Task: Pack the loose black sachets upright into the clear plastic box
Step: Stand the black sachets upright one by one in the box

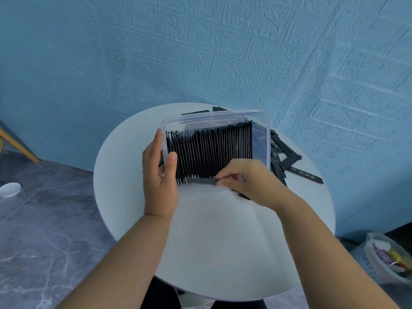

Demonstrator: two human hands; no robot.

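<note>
Mostly upright sachets (209,152) inside box (169,121)

The left hand (159,175) clasps the left end of the clear rectangular plastic box (223,114), thumb inside; the right hand (249,181) pinches a thin black sachet (200,181) at its near edge.

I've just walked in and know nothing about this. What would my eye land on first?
A clear plastic box on the round white table, tightly filled with a row of upright black sachets. The person's left grip holds the box's left wall, while the right grip pinches one sachet at its near edge. More loose sachets lie scattered to the box's right.
</note>
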